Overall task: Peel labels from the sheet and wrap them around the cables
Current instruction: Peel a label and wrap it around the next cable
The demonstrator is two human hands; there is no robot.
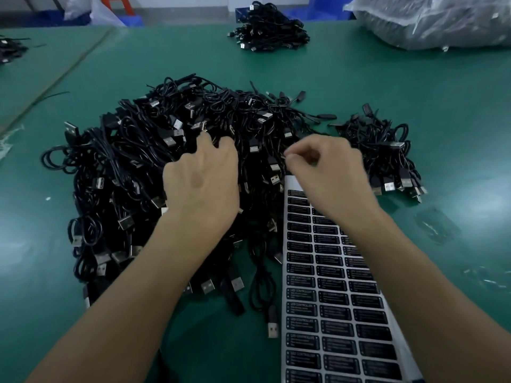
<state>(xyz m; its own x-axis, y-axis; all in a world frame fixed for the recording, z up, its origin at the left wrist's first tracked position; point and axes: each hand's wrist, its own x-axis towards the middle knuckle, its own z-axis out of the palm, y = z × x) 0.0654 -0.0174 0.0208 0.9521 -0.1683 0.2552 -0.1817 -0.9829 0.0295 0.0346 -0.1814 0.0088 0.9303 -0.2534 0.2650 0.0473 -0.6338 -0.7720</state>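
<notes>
A person's left hand reaches palm-down into a large heap of black USB cables spread across the middle of a green tabletop. Its fingers dip among the cords and plugs, and with the tips hidden it cannot be told whether they have closed on a cable. To the right, the right hand hovers with thumb and forefinger narrowed to a tight pinch, the remaining fingers curled. Whatever sits in that pinch is too small and blurred to make out. The pinch hangs just above the far end of the label sheet, a long white strip of black labels printed "LED CONTROLLER". The strip lies flat on the tabletop from the near edge up to the right edge of the heap, passing under the right forearm. A loose cable's USB plug lies just left of the sheet. A smaller heap of cables sits right of the hands, and another heap lies at the far side of the tabletop. A filled clear plastic bag rests at far right. Clear plastic scraps lie on the tabletop to the right of the sheet.
</notes>
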